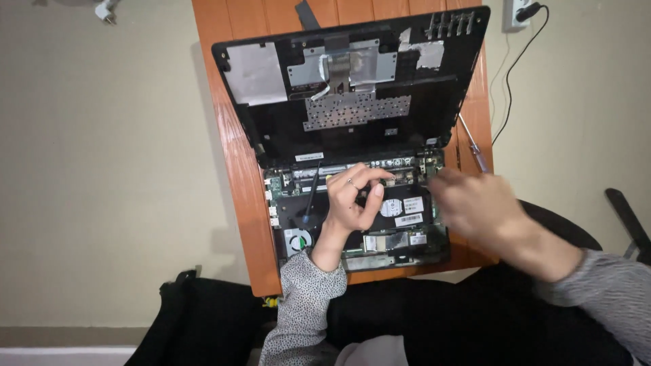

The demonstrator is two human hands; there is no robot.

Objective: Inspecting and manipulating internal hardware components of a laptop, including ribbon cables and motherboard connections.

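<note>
An opened black laptop base (415, 252) lies on a narrow wooden table (237, 176), its green circuit board and round fan (296, 240) exposed. The removed top cover (271, 129) leans inside-up behind it. My left hand (349, 200) rests on the middle of the base, its bent fingertips touching the board's upper edge, and I see nothing held between them. A thin black pointed tool (311, 195) lies just left of that hand. My right hand (475, 203) hovers, blurred, over the base's right edge.
A screwdriver (473, 148) lies on the table's right edge, beside the cover. A plug and black cable (517, 64) hang on the wall at the upper right. A black bag (196, 318) sits on the floor at the lower left. My lap is below the table.
</note>
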